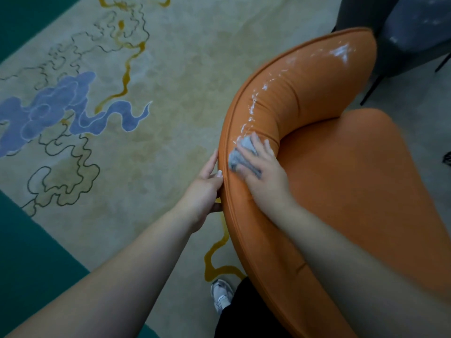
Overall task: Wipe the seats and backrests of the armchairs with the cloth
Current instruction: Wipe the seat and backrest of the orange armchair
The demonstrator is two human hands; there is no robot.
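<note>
I see beige patterned carpet [151,69] with blue cloud motif, teal border lower left; dark grey chair [415,32] upper right.

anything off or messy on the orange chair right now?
Mostly normal. Shiny wet streaks run along the orange armchair's backrest, ahead of the grey cloth under the right hand; probably wiping residue. The left hand rests on the outer edge.
</note>
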